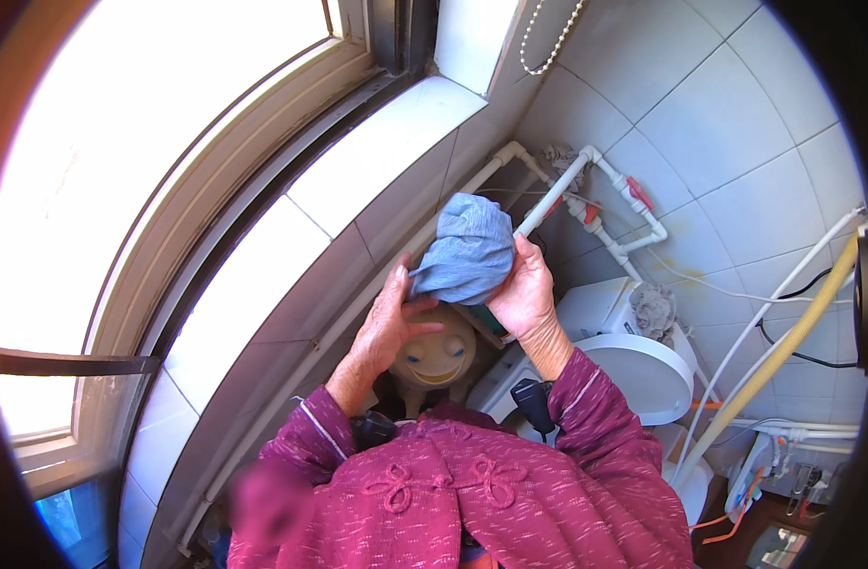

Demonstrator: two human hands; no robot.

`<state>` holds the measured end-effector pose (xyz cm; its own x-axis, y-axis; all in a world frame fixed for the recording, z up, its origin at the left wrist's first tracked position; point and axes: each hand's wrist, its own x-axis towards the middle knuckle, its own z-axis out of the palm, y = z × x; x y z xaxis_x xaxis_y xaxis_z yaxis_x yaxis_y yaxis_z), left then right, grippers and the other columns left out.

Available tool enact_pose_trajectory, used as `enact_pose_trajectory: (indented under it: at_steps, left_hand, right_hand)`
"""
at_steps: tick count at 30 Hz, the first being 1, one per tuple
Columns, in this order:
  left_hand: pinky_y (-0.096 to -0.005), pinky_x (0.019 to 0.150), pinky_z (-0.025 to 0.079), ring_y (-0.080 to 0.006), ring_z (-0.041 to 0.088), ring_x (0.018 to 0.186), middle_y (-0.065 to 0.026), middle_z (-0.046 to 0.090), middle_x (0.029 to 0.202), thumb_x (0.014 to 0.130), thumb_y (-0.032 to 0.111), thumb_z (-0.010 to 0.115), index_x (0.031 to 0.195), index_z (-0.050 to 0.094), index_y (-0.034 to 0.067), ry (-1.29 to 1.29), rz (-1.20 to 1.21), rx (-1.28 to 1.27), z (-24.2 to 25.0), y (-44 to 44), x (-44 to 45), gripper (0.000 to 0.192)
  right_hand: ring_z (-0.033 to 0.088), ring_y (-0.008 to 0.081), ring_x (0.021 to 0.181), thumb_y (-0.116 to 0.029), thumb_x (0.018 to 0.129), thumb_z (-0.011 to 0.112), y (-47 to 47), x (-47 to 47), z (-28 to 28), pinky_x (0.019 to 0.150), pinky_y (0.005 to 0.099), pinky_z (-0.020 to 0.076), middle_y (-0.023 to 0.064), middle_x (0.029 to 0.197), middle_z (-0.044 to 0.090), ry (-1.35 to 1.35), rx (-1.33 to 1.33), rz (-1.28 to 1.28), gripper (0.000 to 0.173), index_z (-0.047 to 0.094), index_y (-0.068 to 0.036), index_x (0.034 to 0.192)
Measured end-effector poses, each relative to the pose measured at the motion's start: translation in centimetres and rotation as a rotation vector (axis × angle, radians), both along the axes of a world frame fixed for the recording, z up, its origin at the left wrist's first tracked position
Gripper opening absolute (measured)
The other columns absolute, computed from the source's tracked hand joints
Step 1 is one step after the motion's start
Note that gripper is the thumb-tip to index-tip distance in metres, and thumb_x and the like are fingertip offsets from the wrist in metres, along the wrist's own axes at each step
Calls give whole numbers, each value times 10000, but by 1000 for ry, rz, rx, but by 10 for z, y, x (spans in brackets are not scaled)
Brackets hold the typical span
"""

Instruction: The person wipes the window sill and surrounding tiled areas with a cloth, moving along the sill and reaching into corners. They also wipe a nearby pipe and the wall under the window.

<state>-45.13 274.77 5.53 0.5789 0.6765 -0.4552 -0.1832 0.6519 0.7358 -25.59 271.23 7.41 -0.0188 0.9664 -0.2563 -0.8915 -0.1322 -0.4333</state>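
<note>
A crumpled blue cloth [469, 249] is bunched into a rounded bundle in front of me. My right hand [525, 291] grips its right side, with the thumb upward and the other fingers partly hidden behind the cloth. At the bundle's lower left is my left hand [391, 316], its fingers spread. A pointed edge of the cloth reaches the gap between that hand's fingers; whether they pinch it is hard to see. Below the cloth, a cream-coloured object with a smiling face [437, 355] and blue eyes shows between my forearms.
A tiled window ledge [398, 135] and a window frame [263, 107] curve along the left. White pipes [565, 185] with red valve handles run along the tiled wall. To the right are a white round lid [636, 377], a crumpled grey cloth [653, 309] and a yellow ribbed hose [782, 341].
</note>
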Motion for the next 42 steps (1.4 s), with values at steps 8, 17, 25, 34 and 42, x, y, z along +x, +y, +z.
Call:
enact_pose_trajectory:
  at_steps: [8, 17, 25, 34, 42]
  left_hand:
    - [-471, 954, 457, -269, 479, 1187, -153, 297, 1452, 919, 396, 571, 1506, 87, 108, -222, -84, 67, 13, -5, -20, 813]
    - [-416, 859, 524, -222, 592, 1028, -104, 566, 1164, 930, 208, 567, 1236, 484, 24, -268, 35, -157, 12, 4, -24, 367]
    - [-289, 736, 528, -125, 616, 800, -38, 621, 914, 917, 182, 597, 1022, 605, 4, 122, 157, 445, 30, 8, -30, 207]
    - [-262, 722, 480, -123, 595, 777, -54, 649, 988, 859, 260, 673, 983, 677, -10, 356, -66, 574, 22, 50, -5, 298]
    - [-294, 800, 495, -160, 597, 938, -114, 636, 1039, 976, 369, 491, 1157, 593, -33, 304, -10, 436, 3, 36, -59, 453]
  right_hand:
    - [537, 234, 1154, -315, 864, 627, -10, -39, -3, 1030, 426, 388, 58, 1226, 575, -61, -68, -171, 487, 509, -74, 1270]
    - [552, 243, 1131, -210, 785, 620, -18, -41, -2, 1035, 442, 393, 73, 1176, 605, -26, -32, -235, 449, 555, -65, 1206]
    - [526, 210, 1153, 33, 805, 448, -21, -43, -10, 1048, 373, 392, 66, 1264, 535, -212, 17, -289, 568, 435, -91, 1359]
    - [582, 153, 1039, -272, 920, 554, -27, -62, -7, 946, 327, 454, 65, 1133, 612, -124, -274, 161, 417, 521, -35, 1261]
    - [541, 224, 1139, -162, 862, 547, -21, -53, 4, 1003, 402, 419, 91, 1247, 554, -207, -176, 152, 484, 462, -69, 1329]
